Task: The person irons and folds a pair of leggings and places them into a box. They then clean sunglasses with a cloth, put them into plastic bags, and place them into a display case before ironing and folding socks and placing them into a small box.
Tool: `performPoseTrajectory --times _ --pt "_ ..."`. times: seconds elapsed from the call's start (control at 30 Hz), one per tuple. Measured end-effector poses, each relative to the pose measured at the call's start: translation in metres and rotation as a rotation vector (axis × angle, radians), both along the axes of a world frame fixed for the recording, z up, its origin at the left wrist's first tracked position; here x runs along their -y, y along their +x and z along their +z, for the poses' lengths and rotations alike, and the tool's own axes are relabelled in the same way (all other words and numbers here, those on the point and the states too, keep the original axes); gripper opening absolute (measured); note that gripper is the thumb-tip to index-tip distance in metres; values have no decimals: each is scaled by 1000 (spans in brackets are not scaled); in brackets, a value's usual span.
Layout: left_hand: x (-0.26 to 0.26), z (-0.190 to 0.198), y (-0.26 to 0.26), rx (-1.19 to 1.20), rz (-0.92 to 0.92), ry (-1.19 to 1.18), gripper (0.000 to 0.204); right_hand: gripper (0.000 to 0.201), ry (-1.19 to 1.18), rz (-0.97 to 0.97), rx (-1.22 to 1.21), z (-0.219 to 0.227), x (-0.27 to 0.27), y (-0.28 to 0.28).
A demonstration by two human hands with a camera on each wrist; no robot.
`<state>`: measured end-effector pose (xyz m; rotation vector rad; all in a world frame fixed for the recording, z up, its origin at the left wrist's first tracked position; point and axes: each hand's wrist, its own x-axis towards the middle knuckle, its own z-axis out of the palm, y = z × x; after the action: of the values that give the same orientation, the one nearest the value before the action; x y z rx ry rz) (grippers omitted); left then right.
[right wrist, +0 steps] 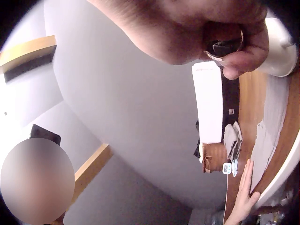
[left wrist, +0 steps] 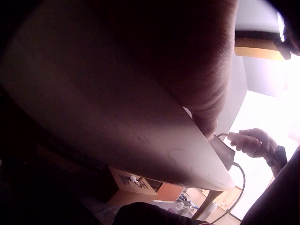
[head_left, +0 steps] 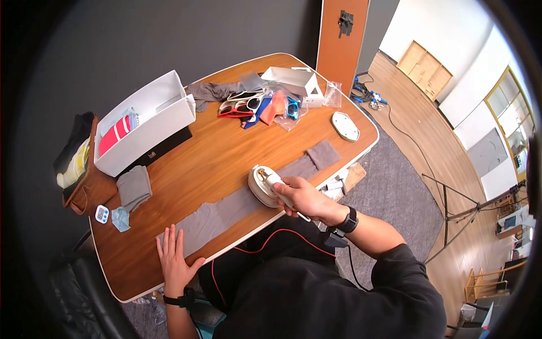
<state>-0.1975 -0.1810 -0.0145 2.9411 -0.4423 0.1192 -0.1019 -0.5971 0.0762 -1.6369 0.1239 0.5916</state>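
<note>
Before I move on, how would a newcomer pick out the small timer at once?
On the wooden table, find the long white open box at the head view's left. Below it, near the table's edge, sits the timer. Unlike the crumpled blue cloth beside it, it's white with a display.

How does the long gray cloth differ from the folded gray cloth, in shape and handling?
The long cloth is spread in a strip; the folded cloth is a compact, layered bundle.
The long cloth has the left hand at one end and the white iron partway along; the folded cloth has neither on it.
Shared: both gray.
</note>
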Motion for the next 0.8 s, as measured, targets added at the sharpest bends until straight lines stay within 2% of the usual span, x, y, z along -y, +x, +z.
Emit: performPoseTrajectory --times 0.17,0.3,0.8 --pt "1 2 2 7 1 -2 105 36 8 -18 40 -5 10 1" --pt "1 2 1 -1 -4 -17 105 36 -35 -35 -5 10 13 -1" --pt "0 0 1 -5 -4 -10 108 35 -32 -59 24 -5 35 6"
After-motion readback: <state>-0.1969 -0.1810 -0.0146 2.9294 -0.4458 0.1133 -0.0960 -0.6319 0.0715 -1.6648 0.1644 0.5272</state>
